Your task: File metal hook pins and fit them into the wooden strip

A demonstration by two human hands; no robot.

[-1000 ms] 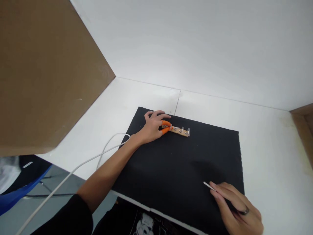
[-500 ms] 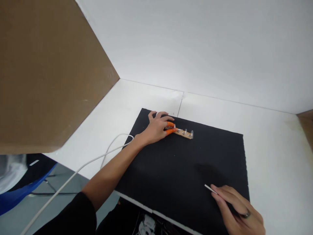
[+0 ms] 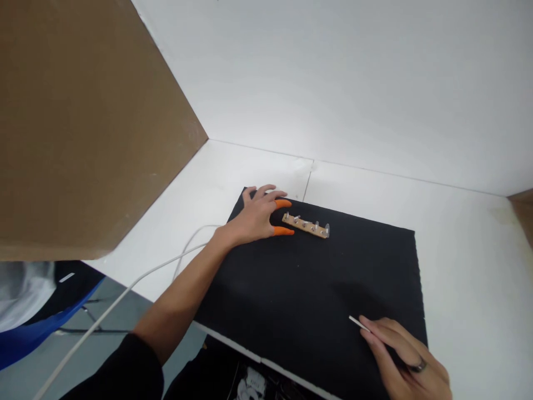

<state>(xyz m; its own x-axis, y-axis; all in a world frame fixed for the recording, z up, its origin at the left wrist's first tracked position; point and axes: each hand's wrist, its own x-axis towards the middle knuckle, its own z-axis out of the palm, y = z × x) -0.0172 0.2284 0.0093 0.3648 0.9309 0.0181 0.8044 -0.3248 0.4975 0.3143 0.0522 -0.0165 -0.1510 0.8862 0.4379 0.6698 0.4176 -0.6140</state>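
A black mat [image 3: 308,300] lies on the white worktop [image 3: 466,266]. Left of the mat are a white cable [image 3: 160,268] and a large brown panel [image 3: 95,128]; a white wall [image 3: 353,83] rises behind it. Another brown panel [image 3: 522,211] stands far right of it. Well left, above grey floor [image 3: 130,312], hangs a blue sheet [image 3: 29,341] (its material is unclear).

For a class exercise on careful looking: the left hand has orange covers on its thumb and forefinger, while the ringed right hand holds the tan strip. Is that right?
Not quite: the ringed right hand holds a thin white piece; the tan strip lies on the black mat, as the head view shows. The rest stands.
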